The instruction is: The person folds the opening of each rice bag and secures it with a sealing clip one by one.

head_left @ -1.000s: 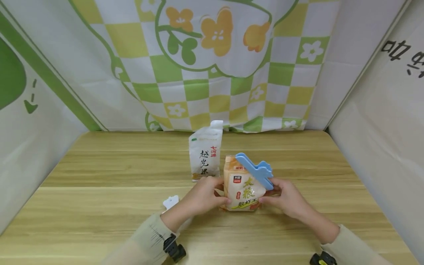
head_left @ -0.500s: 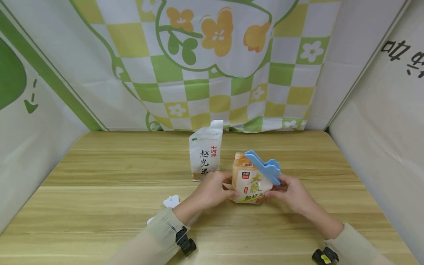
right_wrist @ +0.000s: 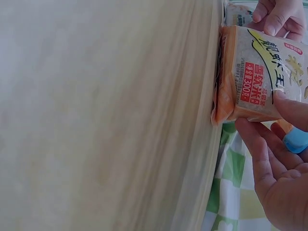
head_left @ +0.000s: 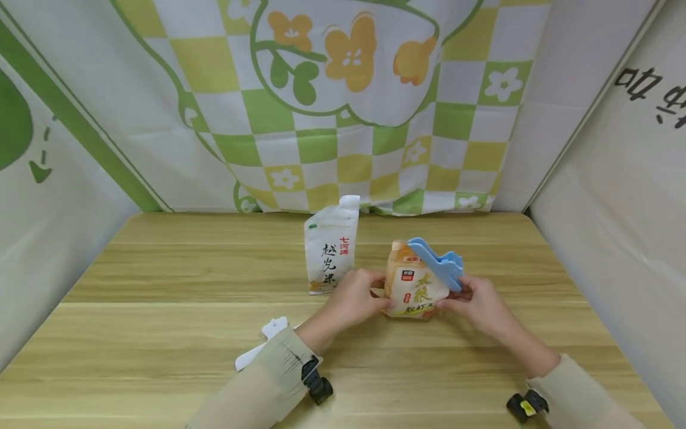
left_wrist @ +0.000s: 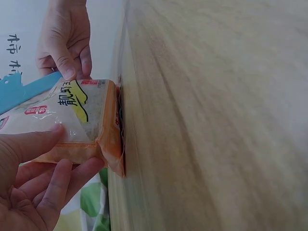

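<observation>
A small orange-and-cream rice bag (head_left: 409, 289) stands upright right of the table's middle. A light blue sealing clip (head_left: 439, 263) runs slantwise across its top right corner. My left hand (head_left: 356, 298) holds the bag's left side, thumb on the front and fingers along the side and behind. On the opposite side my right hand (head_left: 479, 304) grips it likewise, its thumb (right_wrist: 291, 108) on the printed front. The bag's orange bottom edge (left_wrist: 111, 132) is right at the tabletop in the left wrist view.
Behind my left hand a white rice bag (head_left: 331, 247) stands upright. A white clip (head_left: 274, 326) lies on the wooden table (head_left: 134, 310), partly hidden under my left forearm. A checked green-and-yellow cloth (head_left: 321, 146) hangs at the back, with white walls at both sides.
Both hands have moved the orange-and-cream rice bag to the right and a little farther back, away from the white bag. More of the white clip shows from under my left sleeve.
</observation>
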### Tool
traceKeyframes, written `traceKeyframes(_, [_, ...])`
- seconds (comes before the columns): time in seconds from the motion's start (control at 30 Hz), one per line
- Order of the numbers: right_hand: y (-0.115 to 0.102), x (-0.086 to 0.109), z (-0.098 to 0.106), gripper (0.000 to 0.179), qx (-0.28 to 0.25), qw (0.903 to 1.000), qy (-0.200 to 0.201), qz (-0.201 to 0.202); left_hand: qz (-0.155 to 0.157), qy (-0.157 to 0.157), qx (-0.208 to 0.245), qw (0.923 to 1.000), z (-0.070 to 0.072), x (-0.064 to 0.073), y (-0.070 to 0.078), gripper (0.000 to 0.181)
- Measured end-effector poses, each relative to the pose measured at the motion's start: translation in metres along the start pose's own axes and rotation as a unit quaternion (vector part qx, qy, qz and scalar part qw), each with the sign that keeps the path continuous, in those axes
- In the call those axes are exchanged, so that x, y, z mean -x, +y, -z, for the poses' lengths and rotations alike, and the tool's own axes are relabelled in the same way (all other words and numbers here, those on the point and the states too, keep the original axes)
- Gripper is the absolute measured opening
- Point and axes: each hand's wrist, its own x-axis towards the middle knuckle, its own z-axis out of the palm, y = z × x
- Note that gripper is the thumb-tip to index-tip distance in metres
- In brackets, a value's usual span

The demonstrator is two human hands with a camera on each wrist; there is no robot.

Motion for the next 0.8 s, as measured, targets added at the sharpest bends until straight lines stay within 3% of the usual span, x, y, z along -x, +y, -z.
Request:
traceKeyframes(0.2, [0.004,-0.004,0.004,0.037,0.003,0.9999,0.011,-0.003,0.006,0.004,-0.003,1.0000,-0.002,-0.009,0.003,0.039])
traceKeyframes(0.43, [0.010,-0.011,0.011,0.034,0.031,0.9990,0.023,-0.021,0.006,0.019,-0.038,0.9991,-0.007,-0.021,0.006,0.040])
traceKeyframes(0.8, [0.018,-0.022,0.022,0.034,0.038,0.9986,0.035,0.005,0.032,0.028,-0.063,0.9972,-0.012,-0.041,0.011,0.046])
